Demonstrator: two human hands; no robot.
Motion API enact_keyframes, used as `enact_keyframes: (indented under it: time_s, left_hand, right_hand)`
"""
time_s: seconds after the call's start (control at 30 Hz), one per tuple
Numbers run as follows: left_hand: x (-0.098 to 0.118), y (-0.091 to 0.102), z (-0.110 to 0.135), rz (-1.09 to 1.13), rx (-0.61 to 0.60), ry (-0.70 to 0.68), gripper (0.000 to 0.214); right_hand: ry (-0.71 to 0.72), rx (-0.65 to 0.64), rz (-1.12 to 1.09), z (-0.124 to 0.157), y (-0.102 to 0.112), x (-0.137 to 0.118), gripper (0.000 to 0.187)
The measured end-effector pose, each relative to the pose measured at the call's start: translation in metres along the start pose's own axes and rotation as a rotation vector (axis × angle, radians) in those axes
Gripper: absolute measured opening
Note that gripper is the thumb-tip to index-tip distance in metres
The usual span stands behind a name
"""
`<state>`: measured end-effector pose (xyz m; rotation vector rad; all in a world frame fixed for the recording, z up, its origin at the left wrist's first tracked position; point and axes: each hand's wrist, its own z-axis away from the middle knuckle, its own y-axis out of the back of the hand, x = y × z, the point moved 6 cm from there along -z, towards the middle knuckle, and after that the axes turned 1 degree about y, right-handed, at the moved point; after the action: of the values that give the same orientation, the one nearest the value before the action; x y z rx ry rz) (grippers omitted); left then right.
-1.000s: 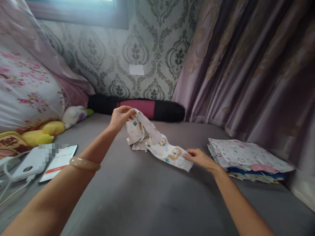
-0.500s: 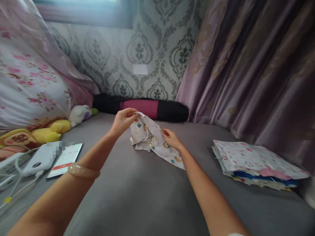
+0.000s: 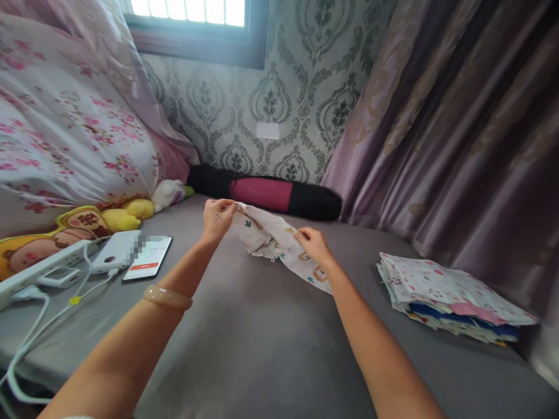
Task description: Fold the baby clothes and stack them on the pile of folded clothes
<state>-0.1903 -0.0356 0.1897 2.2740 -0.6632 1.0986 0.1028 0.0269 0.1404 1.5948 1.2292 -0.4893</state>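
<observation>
A small white printed garment (image 3: 282,233) with lion and green leaf patterns hangs between my two hands, just above the grey bedsheet. A small tag shows at its lower edge; its exact kind is hard to make out. At its upper left corner, my left hand (image 3: 218,218) pinches the fabric between thumb and fingers. My right hand (image 3: 313,244) grips the upper edge further right, and the cloth slopes down beside that wrist. To the right lies a folded stack of printed clothes (image 3: 449,291), apart from both hands.
A phone (image 3: 148,259), a power bank (image 3: 116,250) and a power strip (image 3: 48,267) with white cables lie on the left. Behind them are plush toys (image 3: 122,216). A black and maroon long bag (image 3: 262,193) lies along the wall; curtains (image 3: 393,145) hang on the right.
The view has shifted left and up, showing more of the window and power strip. My hands have drawn slightly apart, stretching the garment's upper edge; both keep hold of it.
</observation>
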Motion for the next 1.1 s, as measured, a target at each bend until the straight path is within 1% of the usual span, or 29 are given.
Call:
enact_keyframes:
  time_s: [0.03, 0.07, 0.13, 0.2, 0.27, 0.33, 0.4, 0.47, 0.5, 0.57, 0.6, 0.67, 0.7, 0.73, 0.77, 0.8, 0.83, 0.87, 0.9, 0.97, 1.0, 1.1]
  left_hand:
    - [-0.001, 0.003, 0.001, -0.001, 0.027, -0.003, 0.025]
    - [-0.002, 0.004, 0.003, 0.026, 0.028, 0.005, 0.025]
    - [0.001, 0.0, 0.006, 0.14, -0.01, 0.043, 0.026]
    - [0.011, -0.005, 0.01, 0.259, -0.047, 0.061, 0.028]
    - [0.031, -0.003, 0.013, 0.307, -0.044, 0.016, 0.028]
    - [0.058, 0.005, 0.013, 0.266, -0.019, -0.087, 0.026]
    - [0.088, 0.019, 0.009, 0.169, 0.01, -0.233, 0.026]
    - [0.118, 0.033, 0.003, 0.067, -0.011, -0.406, 0.024]
    - [0.129, 0.038, -0.002, 0.036, -0.053, -0.47, 0.023]
    - [0.143, 0.043, -0.013, -0.004, -0.17, -0.527, 0.019]
    - [0.146, 0.041, -0.017, -0.028, -0.256, -0.536, 0.017]
    - [0.147, 0.033, -0.022, -0.078, -0.446, -0.535, 0.012]
    - [0.146, 0.029, -0.023, -0.086, -0.488, -0.534, 0.011]
    - [0.145, 0.028, -0.024, -0.069, -0.458, -0.536, 0.011]
    - [0.145, 0.03, -0.024, -0.031, -0.361, -0.539, 0.013]
    - [0.143, 0.033, -0.024, 0.015, -0.235, -0.544, 0.016]
    - [0.142, 0.033, -0.023, 0.051, -0.144, -0.551, 0.019]
    - [0.139, 0.03, -0.02, 0.068, -0.118, -0.56, 0.021]
    - [0.136, 0.022, -0.018, 0.068, -0.149, -0.565, 0.022]
    - [0.129, 0.006, -0.017, 0.047, -0.253, -0.547, 0.023]
    - [0.125, 0.002, -0.018, 0.044, -0.257, -0.524, 0.025]
    - [0.115, -0.001, -0.025, 0.051, -0.149, -0.454, 0.028]
  right_hand:
    - [0.039, 0.07, 0.017, -0.001, 0.013, -0.012, 0.027]
    - [0.076, 0.133, 0.043, -0.001, 0.027, -0.025, 0.029]
    - [0.166, 0.225, 0.11, 0.0, 0.052, -0.054, 0.03]
    - [0.28, 0.303, 0.196, 0.005, 0.072, -0.084, 0.031]
    - [0.386, 0.368, 0.292, 0.012, 0.088, -0.11, 0.032]
    - [0.454, 0.389, 0.385, 0.016, 0.102, -0.128, 0.034]
    - [0.496, 0.369, 0.459, 0.017, 0.115, -0.141, 0.034]
    - [0.526, 0.344, 0.501, 0.016, 0.131, -0.151, 0.034]
    - [0.531, 0.343, 0.507, 0.014, 0.139, -0.154, 0.034]
    - [0.499, 0.355, 0.501, 0.011, 0.155, -0.156, 0.035]
    - [0.472, 0.336, 0.499, 0.008, 0.16, -0.154, 0.036]
    - [0.429, 0.24, 0.505, 0.004, 0.162, -0.147, 0.037]
    - [0.425, 0.205, 0.502, 0.003, 0.161, -0.144, 0.038]
    - [0.432, 0.211, 0.492, 0.004, 0.161, -0.141, 0.038]
    - [0.446, 0.26, 0.479, 0.004, 0.162, -0.138, 0.037]
    - [0.458, 0.328, 0.469, 0.005, 0.163, -0.136, 0.036]
    - [0.463, 0.388, 0.467, 0.006, 0.164, -0.133, 0.035]
    - [0.456, 0.417, 0.475, 0.005, 0.163, -0.129, 0.035]
    - [0.442, 0.418, 0.489, 0.003, 0.16, -0.124, 0.034]
    - [0.415, 0.408, 0.508, -0.002, 0.157, -0.116, 0.034]
    - [0.406, 0.427, 0.504, -0.004, 0.157, -0.113, 0.034]
    - [0.397, 0.512, 0.476, -0.008, 0.163, -0.108, 0.034]
